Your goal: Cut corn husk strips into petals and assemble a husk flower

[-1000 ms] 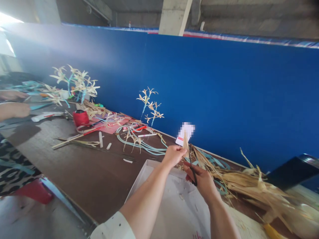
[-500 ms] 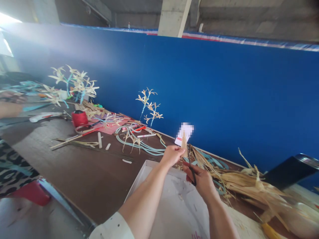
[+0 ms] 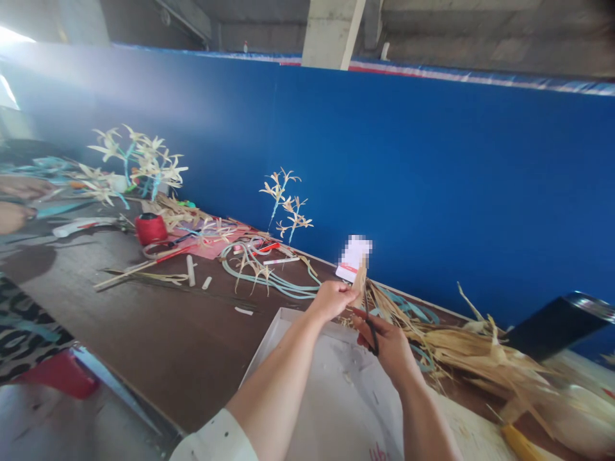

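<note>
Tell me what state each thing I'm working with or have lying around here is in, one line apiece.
Husk piece: upright, pinched in the left hand
Scissors: held in the right hand; blades open or shut, can't tell
White box: open-topped, under the forearms
Husk bundle: loose, spread out
Blue cord: loosely looped
Red spool: wound
Flower sprigs: upright

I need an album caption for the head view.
Left hand holding a tan strip, right hand dark scissors, before a blue panel.
</note>
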### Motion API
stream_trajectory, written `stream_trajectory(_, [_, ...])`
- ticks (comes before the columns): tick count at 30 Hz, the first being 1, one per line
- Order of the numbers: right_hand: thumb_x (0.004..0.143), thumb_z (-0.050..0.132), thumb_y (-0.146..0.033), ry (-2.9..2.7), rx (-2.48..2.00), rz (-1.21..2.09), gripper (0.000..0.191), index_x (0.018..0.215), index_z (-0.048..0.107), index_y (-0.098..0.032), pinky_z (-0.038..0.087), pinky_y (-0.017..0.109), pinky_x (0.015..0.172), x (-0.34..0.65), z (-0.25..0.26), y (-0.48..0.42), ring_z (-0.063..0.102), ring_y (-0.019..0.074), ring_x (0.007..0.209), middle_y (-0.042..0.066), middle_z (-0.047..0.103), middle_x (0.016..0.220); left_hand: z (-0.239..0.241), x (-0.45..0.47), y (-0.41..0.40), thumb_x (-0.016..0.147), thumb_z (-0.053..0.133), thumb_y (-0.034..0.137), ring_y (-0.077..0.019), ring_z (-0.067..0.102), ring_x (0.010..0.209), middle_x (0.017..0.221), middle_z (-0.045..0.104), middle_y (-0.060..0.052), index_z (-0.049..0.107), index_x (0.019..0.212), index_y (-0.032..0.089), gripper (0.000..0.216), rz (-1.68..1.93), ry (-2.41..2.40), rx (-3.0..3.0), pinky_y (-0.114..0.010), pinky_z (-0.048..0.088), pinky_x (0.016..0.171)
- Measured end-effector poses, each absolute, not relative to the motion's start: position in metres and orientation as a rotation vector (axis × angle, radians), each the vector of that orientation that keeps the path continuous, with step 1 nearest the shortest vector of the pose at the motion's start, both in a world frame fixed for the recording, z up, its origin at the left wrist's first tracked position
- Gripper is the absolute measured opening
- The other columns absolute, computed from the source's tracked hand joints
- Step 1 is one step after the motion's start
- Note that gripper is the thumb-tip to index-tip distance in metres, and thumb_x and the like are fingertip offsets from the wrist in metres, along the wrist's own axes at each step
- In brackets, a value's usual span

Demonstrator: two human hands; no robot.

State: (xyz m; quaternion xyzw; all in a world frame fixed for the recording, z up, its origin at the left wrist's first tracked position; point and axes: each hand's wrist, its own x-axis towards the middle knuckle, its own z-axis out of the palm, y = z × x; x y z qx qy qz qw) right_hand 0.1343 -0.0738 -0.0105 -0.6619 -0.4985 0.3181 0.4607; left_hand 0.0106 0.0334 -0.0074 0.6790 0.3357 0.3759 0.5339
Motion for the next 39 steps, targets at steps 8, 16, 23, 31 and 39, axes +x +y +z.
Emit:
stream_trajectory(8, [0.069,0.064,-0.050,-1.251,-1.630,0.747,0.054,0.110,0.065,-0.015,0.032,0.024,0.046,0.136,-0.011,-0.073,0.047,0.0135,0.049,-0.001,0.053,0.052,-0.006,0.011,0.033,0.069,0.057,0.051,-0.0068,0.033,0.044,0.049,0.042,0.003,0.069,0.079,0.011,0.043,0.884,0.797,1.554,-0.021,0.023,0.046])
stream_trajectory(16, [0.068,0.064,-0.051,-1.254,-1.612,0.727,0.055,0.109,0.065,-0.014,0.034,0.024,0.046,0.138,-0.014,-0.073,0.047,0.0134,0.050,-0.001,0.053,0.052,-0.004,0.010,0.032,0.067,0.060,0.052,-0.0066,0.033,0.041,0.046,0.041,0.004,0.068,0.085,0.011,0.046,0.866,0.759,1.408,-0.021,0.023,0.043])
stream_trajectory(23, [0.068,0.064,-0.051,-1.268,-1.596,0.713,0.055,0.108,0.066,-0.014,0.033,0.024,0.046,0.138,-0.014,-0.073,0.047,0.0127,0.049,-0.001,0.052,0.052,-0.008,0.012,0.036,0.067,0.060,0.053,-0.0069,0.035,0.041,0.047,0.042,0.004,0.066,0.081,0.011,0.044,0.891,0.776,1.417,-0.021,0.023,0.041])
stream_trajectory(31, [0.068,0.064,-0.051,-1.291,-1.597,0.715,0.056,0.107,0.066,-0.011,0.033,0.025,0.045,0.134,-0.008,-0.074,0.046,0.0137,0.049,0.001,0.052,0.050,-0.003,0.010,0.036,0.068,0.059,0.054,-0.0063,0.034,0.039,0.044,0.042,0.004,0.066,0.081,0.011,0.045,0.898,0.826,1.395,-0.021,0.023,0.041])
stream_trajectory(39, [0.069,0.064,-0.049,-1.314,-1.601,0.728,0.051,0.104,0.067,-0.013,0.032,0.025,0.045,0.132,-0.003,-0.076,0.043,0.0120,0.048,-0.001,0.051,0.049,0.002,0.007,0.034,0.070,0.058,0.048,-0.0072,0.036,0.040,0.044,0.044,0.004,0.067,0.083,0.012,0.040,0.985,0.887,1.385,-0.021,0.026,0.043])
